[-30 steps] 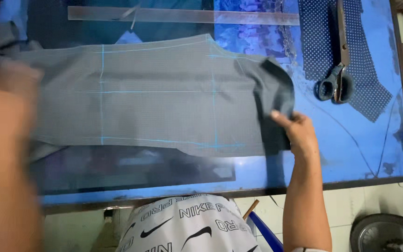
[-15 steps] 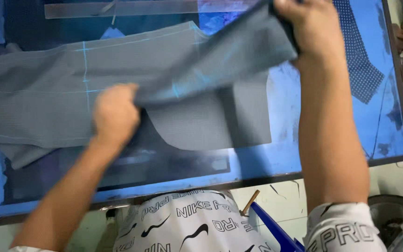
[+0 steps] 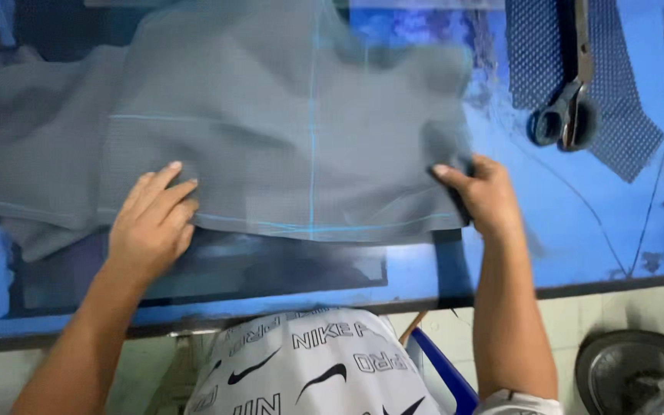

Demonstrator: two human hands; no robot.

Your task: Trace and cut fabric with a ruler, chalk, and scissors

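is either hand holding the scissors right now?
No, the scissors lie apart on the dotted cloth, while both hands are on the grey fabric.

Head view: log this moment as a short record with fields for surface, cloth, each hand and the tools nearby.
surface: blue table
cloth: grey fabric spread flat, with light blue chalk lines
left hand: left hand pressed flat, fingers spread, on the cloth's near edge
right hand: right hand gripping the cloth's right near corner
tools: scissors lying shut on a dotted dark blue cloth piece, far right
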